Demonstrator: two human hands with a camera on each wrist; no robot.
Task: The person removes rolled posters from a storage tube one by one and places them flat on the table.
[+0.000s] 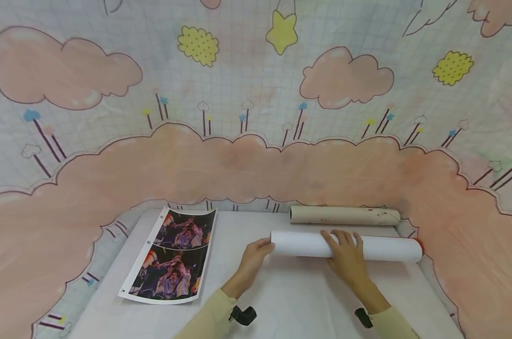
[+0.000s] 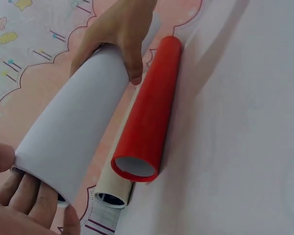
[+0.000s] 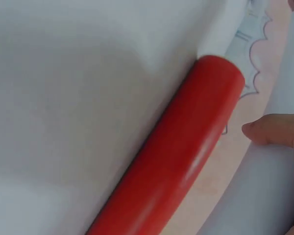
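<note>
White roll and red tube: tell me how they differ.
The red tube has a glossy red surface; the white roll looks matte and plain. The left hand and right hand hold the white roll, while the red tube lies on the table, held by neither. Both are long and cylindrical.

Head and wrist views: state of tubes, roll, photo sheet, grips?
White roll: rolled up, end open
Red tube: lying down; open or capped unclear
Cream tube: lying down, one end open
Photo sheet: face up, slightly curved
Left grip: holding roll's end
Right grip: holding roll's middle
</note>
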